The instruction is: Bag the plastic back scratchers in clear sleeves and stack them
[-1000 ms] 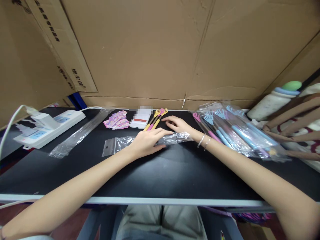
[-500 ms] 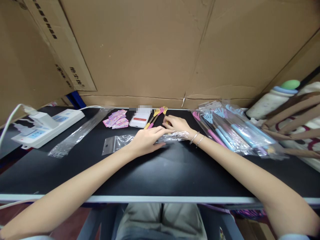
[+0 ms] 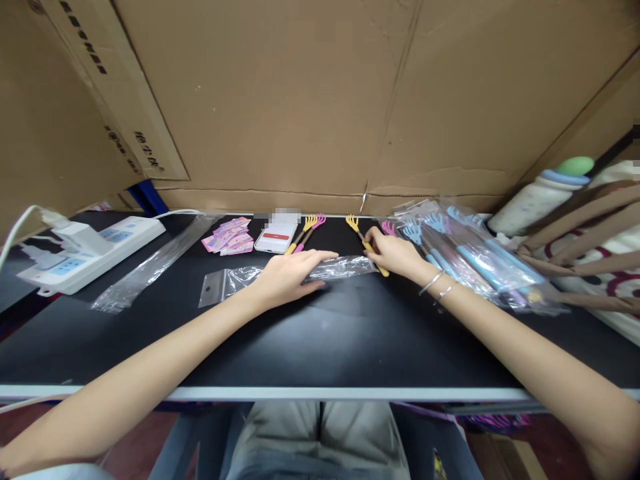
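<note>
My right hand [image 3: 393,252] is closed on a yellow back scratcher [image 3: 353,223], its claw head pointing toward the cardboard and its yellow handle end showing below the fingers. My left hand [image 3: 287,275] lies with outstretched fingers on a clear plastic bag [image 3: 227,285] that stretches out to both sides of it. Just beyond the left fingers, another yellow back scratcher [image 3: 311,221] and a pink back scratcher [image 3: 320,219] lie close together; my left hand partly hides the handles. To the right of my right hand is a group of back scratchers [image 3: 475,250], blue and pink, in clear bags.
A phone [image 3: 275,235] and pink printed cards [image 3: 229,236] lie at the back. Further left are an empty clear bag [image 3: 150,267] and a white power strip [image 3: 90,253] with plugs. A bottle [image 3: 535,200] and a bag with brown straps [image 3: 590,247] stand right. Cardboard [image 3: 270,100] walls the back.
My right hand has moved to the right, drawing the yellow back scratcher away from the other two toward the bagged group. My left hand stays on the plastic bag.
</note>
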Action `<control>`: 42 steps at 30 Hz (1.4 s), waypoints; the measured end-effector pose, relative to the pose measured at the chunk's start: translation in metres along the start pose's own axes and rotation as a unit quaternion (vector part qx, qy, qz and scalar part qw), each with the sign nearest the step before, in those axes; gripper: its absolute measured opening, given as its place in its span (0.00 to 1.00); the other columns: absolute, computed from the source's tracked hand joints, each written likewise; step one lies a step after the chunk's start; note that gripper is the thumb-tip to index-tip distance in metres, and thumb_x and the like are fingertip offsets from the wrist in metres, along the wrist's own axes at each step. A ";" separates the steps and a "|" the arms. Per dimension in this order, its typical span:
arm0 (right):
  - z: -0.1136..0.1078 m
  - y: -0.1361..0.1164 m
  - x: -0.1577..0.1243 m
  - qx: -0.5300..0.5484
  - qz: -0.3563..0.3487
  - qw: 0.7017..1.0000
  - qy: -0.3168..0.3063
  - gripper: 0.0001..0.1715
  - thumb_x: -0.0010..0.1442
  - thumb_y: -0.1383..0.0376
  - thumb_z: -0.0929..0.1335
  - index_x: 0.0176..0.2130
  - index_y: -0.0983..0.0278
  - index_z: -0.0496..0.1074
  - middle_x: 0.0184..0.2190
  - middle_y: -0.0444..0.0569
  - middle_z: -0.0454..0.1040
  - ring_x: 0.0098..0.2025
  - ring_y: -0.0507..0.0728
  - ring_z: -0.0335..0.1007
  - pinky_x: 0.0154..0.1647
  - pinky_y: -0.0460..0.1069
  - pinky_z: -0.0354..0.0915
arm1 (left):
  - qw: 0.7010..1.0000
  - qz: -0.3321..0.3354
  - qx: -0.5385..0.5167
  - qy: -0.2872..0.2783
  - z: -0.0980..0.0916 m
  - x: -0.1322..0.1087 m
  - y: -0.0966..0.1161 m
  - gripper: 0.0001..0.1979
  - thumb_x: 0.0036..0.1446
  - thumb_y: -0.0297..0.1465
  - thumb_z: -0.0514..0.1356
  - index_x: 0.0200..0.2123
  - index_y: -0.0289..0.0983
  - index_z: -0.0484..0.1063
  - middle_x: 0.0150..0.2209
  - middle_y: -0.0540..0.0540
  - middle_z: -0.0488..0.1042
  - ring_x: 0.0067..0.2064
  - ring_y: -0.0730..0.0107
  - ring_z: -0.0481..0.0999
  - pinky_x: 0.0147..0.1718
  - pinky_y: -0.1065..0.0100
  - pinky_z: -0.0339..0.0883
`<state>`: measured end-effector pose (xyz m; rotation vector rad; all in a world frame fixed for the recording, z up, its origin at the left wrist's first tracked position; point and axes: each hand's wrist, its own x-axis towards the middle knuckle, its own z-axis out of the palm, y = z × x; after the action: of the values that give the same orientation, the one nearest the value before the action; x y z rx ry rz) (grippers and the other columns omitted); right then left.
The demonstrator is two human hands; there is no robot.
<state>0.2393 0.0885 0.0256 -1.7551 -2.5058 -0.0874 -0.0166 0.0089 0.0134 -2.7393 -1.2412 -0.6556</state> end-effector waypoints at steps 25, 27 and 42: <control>-0.077 0.069 -0.039 0.265 -0.123 0.936 -0.197 0.25 0.57 0.47 0.65 0.44 0.60 0.77 0.36 0.48 0.77 0.35 0.52 0.70 0.34 0.48 0.62 | 0.999 -0.043 0.003 -0.009 -0.009 0.000 -0.012 0.27 0.57 0.38 0.60 0.59 0.44 0.59 0.52 0.49 0.73 0.46 0.68 0.76 0.39 0.72 0.67; -0.078 0.065 -0.040 0.281 -0.123 0.928 -0.210 0.24 0.55 0.47 0.67 0.43 0.60 0.77 0.33 0.47 0.76 0.32 0.52 0.69 0.31 0.47 0.61 | 0.999 -0.043 0.000 -0.014 -0.008 0.000 -0.013 0.28 0.57 0.39 0.61 0.59 0.45 0.58 0.53 0.50 0.72 0.46 0.68 0.76 0.39 0.72 0.67; -0.073 0.065 -0.036 0.330 -0.136 0.925 -0.131 0.23 0.51 0.48 0.71 0.38 0.62 0.76 0.31 0.48 0.74 0.31 0.54 0.65 0.29 0.48 0.59 | 0.998 -0.030 -0.003 -0.057 -0.011 0.000 -0.014 0.29 0.57 0.38 0.60 0.60 0.46 0.57 0.56 0.50 0.70 0.52 0.66 0.73 0.41 0.71 0.66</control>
<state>0.3153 0.0705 0.0952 -1.1972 -2.4887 0.9188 -0.0305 0.0156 0.0219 -2.7891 -1.3524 -0.5156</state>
